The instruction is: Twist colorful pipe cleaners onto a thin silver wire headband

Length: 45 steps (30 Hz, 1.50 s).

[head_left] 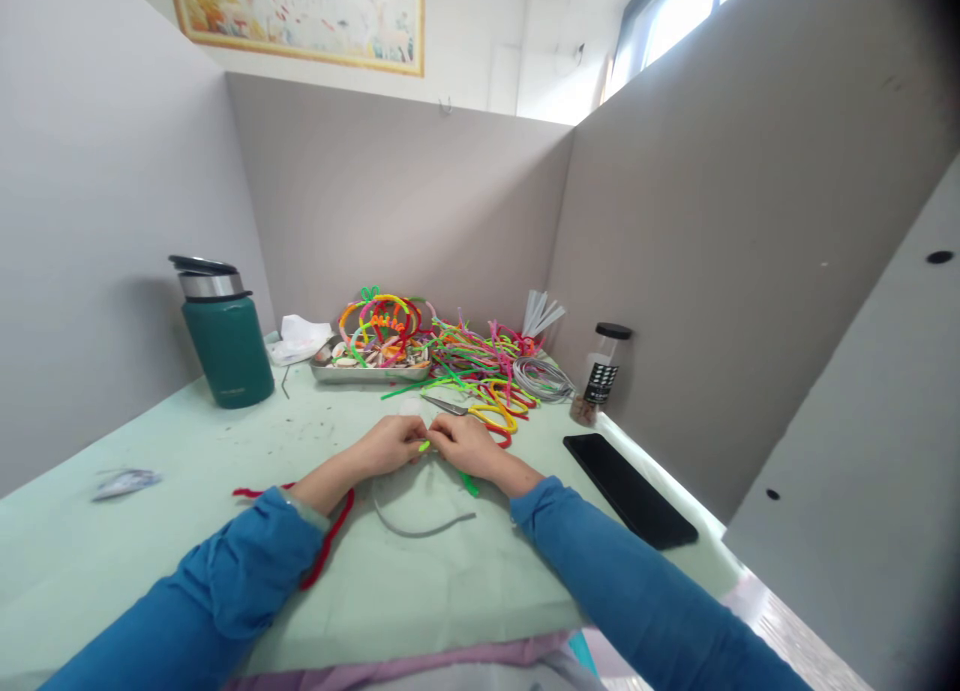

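Observation:
My left hand and my right hand meet over the middle of the table, fingertips pinched together. Between them a short bit of bright green pipe cleaner sticks out, and another green end shows below my right hand. Most of it is hidden by my fingers. A grey cord curves on the cloth just below my hands; whether it is held cannot be seen. A red pipe cleaner lies under my left forearm. Scissors with yellow-and-red handles lie just beyond my right hand.
Behind stand a metal tray of shells and pipe-cleaner shapes, a heap of coloured pipe cleaners and a grey wire coil. A green bottle is left; a jar and black phone are right. Partitions surround the table.

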Available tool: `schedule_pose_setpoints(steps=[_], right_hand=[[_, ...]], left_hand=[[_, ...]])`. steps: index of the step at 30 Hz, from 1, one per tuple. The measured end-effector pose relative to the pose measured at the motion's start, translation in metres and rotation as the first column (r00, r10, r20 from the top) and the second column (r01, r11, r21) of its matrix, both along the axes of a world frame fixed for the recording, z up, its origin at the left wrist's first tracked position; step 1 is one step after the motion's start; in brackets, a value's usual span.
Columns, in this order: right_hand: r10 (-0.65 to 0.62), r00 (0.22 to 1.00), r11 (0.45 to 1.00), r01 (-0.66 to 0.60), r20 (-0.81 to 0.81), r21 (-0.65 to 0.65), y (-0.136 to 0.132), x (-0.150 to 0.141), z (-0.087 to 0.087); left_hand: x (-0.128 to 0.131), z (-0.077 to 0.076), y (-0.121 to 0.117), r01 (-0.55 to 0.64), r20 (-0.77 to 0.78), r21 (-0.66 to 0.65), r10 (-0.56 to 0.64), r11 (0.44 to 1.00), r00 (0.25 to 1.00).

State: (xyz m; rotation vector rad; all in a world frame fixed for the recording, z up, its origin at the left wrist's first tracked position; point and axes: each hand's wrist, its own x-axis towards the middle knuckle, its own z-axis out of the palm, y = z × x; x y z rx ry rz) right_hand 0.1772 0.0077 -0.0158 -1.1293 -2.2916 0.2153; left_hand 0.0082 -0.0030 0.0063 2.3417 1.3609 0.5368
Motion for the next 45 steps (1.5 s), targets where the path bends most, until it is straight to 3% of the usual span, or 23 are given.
schedule_pose_setpoints(steps=[45], right_hand=[[-0.007, 0.999, 1.0, 0.007, 0.046, 0.011, -0.0011, 0.0002, 0.0011]], left_hand=[[0.0031, 0.0062, -0.0043, -0.006, -0.111, 0.097, 0.017, 0.995, 0.994]])
